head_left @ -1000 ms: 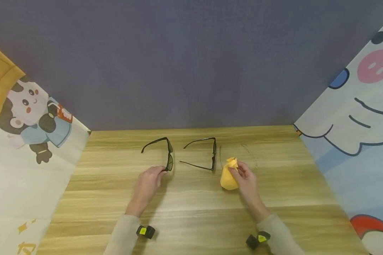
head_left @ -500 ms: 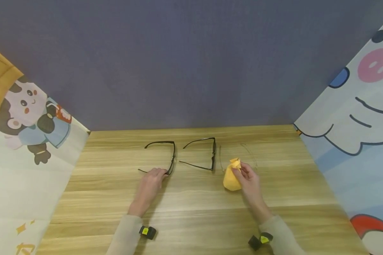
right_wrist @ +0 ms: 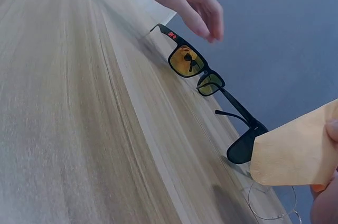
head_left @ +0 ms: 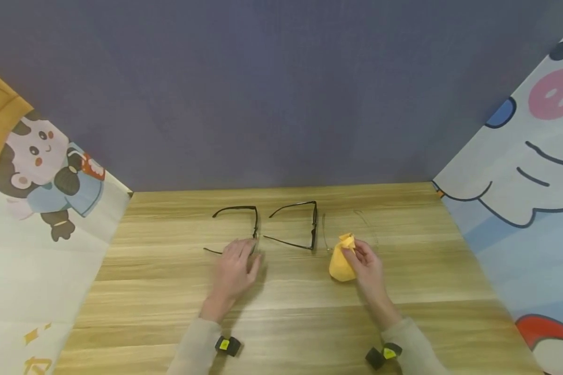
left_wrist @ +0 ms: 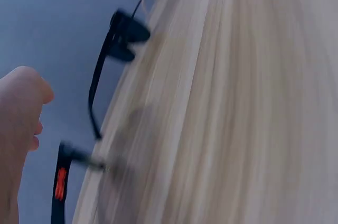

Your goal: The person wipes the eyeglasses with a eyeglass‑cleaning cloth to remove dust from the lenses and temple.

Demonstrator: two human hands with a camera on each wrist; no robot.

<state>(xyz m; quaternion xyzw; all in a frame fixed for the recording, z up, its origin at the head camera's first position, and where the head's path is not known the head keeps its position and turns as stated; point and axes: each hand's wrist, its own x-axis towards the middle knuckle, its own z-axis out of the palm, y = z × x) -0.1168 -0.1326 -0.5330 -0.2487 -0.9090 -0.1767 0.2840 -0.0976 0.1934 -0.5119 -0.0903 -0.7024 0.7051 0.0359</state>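
My left hand point(head_left: 234, 268), fingers extended, hovers over the near side of black-framed sunglasses point(head_left: 256, 216), hiding part of them. In the right wrist view these sunglasses show yellow-tinted lenses point(right_wrist: 185, 61) and a red mark on the temple, with the fingers apart above them. Between thumb and fingers, my right hand point(head_left: 369, 266) pinches a yellow cloth point(head_left: 341, 266) that bunches at the top and hangs like a small pouch. Behind it, thin wire-rimmed glasses point(head_left: 324, 232) lie partly covered by cloth and hand. A second black pair of sunglasses point(head_left: 315, 224) rests between, temples unfolded and pointing left.
All three pairs stand in a row along the back of the wooden table point(head_left: 281, 323). A dark grey panel point(head_left: 281, 94) rises behind the table's back edge. Cartoon-printed side panels point(head_left: 511, 177) flank it left and right.
My left hand first turned the left sunglasses so their front shifted slightly right, then let go and lifted, fingers spreading. The right hand drifted slightly right with the cloth.
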